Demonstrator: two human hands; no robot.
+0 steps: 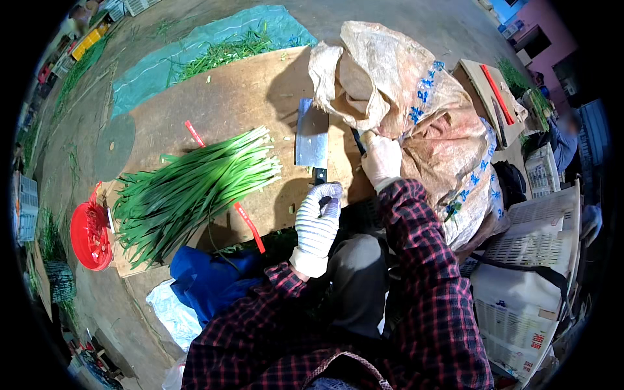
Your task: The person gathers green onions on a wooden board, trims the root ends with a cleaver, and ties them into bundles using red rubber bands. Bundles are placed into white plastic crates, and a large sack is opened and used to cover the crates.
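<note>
My right hand (382, 158), in a pale glove, is closed on the gathered edge of a large woven sack (419, 107) that bears blue writing. My left hand (318, 222), in a striped knit glove, is half curled just below the black handle of a cleaver (312, 136); whether its fingertips touch anything I cannot tell. The cleaver lies on the wooden board (229, 92). Left of it a bundle of green garlic chives (195, 190) lies across the board, its pale cut ends towards the blade. Red strips of tape (249, 228) show at the bundle's near and far sides.
A red tub (91, 239) holding red ties stands left of the board. Beyond the board, loose greens lie on a teal sheet (161, 66). White plastic crates (524, 273) stand at my right, near the sack. A co-worker in blue (564, 141) sits at the far right.
</note>
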